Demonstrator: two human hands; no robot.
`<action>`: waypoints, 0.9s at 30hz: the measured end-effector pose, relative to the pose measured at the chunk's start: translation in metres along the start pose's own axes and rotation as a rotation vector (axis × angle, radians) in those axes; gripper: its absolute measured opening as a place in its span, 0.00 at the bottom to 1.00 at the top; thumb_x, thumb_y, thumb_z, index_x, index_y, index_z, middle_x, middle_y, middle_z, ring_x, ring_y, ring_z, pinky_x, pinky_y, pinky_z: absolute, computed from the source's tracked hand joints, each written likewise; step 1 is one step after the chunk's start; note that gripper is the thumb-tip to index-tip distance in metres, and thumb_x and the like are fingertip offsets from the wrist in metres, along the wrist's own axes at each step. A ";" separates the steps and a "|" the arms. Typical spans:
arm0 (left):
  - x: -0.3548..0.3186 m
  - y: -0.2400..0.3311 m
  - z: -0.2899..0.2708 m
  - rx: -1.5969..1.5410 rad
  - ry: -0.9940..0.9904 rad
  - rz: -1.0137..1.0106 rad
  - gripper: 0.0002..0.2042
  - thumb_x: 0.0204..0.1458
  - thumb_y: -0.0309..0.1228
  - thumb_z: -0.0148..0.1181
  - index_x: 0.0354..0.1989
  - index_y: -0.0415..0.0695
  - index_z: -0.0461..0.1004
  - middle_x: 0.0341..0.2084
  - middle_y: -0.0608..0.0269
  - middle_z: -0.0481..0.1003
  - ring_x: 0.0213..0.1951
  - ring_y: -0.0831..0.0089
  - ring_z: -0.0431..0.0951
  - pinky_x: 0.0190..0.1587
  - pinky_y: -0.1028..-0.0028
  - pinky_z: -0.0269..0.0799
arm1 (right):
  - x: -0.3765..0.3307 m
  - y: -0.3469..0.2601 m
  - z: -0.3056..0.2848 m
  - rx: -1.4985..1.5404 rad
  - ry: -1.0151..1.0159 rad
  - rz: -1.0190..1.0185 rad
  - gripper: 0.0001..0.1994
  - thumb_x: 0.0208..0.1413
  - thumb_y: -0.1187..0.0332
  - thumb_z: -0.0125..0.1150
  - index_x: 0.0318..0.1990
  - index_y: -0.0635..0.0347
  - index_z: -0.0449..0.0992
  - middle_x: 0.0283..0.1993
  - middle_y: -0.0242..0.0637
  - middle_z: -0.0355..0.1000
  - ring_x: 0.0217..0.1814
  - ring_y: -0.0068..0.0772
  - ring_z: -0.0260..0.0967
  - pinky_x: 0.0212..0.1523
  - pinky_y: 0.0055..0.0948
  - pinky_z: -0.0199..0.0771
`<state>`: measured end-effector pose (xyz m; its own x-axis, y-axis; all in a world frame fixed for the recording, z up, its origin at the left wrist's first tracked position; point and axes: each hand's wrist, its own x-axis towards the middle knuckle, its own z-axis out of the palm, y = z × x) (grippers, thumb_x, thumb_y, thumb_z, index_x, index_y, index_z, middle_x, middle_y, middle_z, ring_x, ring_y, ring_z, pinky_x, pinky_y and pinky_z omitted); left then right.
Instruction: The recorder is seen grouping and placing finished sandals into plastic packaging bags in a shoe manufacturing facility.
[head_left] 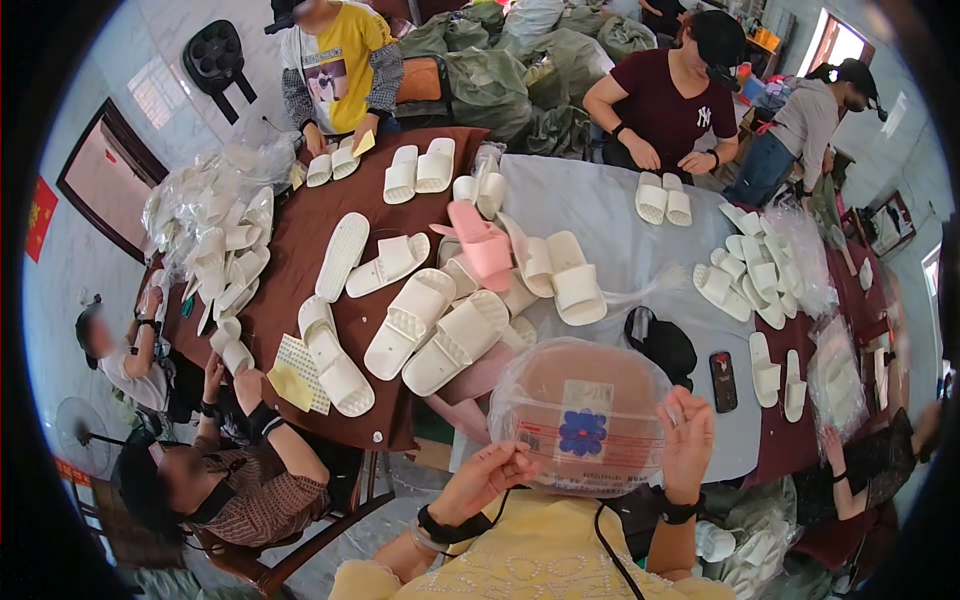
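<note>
Pinching a flower-printed clear plastic bag by its left edge at the near side of the worktop, the left hand, grip narrow, could tear the film by tugging unevenly, though I cannot tell whether the right hand holds.

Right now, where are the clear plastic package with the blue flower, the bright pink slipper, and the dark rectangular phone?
Clear plastic package (582, 432), head view: its blue flower.
Bright pink slipper (483, 254), head view: its broad strap.
Dark rectangular phone (722, 381), head view: its upper face.
</note>
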<state>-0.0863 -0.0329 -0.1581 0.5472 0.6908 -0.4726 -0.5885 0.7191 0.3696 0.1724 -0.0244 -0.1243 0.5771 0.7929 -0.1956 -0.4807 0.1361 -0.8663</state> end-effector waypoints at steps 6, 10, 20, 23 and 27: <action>0.004 0.029 -0.050 0.086 0.148 0.283 0.09 0.57 0.31 0.44 0.40 0.40 0.67 0.30 0.63 0.73 0.39 0.69 0.74 0.46 0.71 0.69 | 0.033 -0.015 -0.069 0.685 -0.221 0.163 0.12 0.62 0.61 0.36 0.44 0.57 0.63 0.19 0.24 0.45 0.15 0.14 0.40 0.13 0.13 0.48; 0.011 0.042 -0.102 0.174 0.571 0.508 0.12 0.53 0.30 0.50 0.46 0.41 0.64 0.38 0.61 0.70 0.41 0.71 0.71 0.43 0.72 0.67 | 0.044 -0.036 -0.112 0.493 -0.126 -0.106 0.14 0.62 0.62 0.38 0.50 0.60 0.62 0.19 0.24 0.44 0.15 0.14 0.39 0.12 0.14 0.44; 0.120 -0.038 -0.185 0.617 1.213 -0.103 0.40 0.39 0.39 0.64 0.58 0.47 0.44 0.45 0.52 0.64 0.49 0.57 0.65 0.34 0.57 0.70 | 0.032 -0.022 -0.067 0.320 -0.029 0.074 0.13 0.60 0.67 0.42 0.50 0.63 0.63 0.23 0.24 0.52 0.17 0.12 0.44 0.14 0.12 0.46; 0.120 -0.059 -0.251 0.525 1.145 0.159 0.26 0.38 0.35 0.63 0.47 0.43 0.62 0.37 0.52 0.69 0.38 0.61 0.73 0.29 0.58 0.71 | 0.021 -0.025 -0.040 0.274 -0.092 0.119 0.13 0.61 0.66 0.41 0.48 0.63 0.64 0.22 0.24 0.53 0.16 0.12 0.46 0.13 0.13 0.48; 0.075 -0.034 -0.228 0.580 0.776 0.268 0.20 0.33 0.27 0.58 0.36 0.28 0.65 0.24 0.54 0.71 0.20 0.70 0.71 0.20 0.72 0.70 | 0.022 -0.022 -0.058 0.158 -0.086 0.087 0.12 0.61 0.66 0.41 0.47 0.61 0.65 0.22 0.24 0.54 0.14 0.11 0.45 0.12 0.12 0.46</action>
<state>-0.1610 -0.0224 -0.3887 -0.2217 0.7434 -0.6310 -0.1412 0.6158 0.7751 0.2341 -0.0441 -0.1364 0.4739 0.8525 -0.2205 -0.6273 0.1512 -0.7639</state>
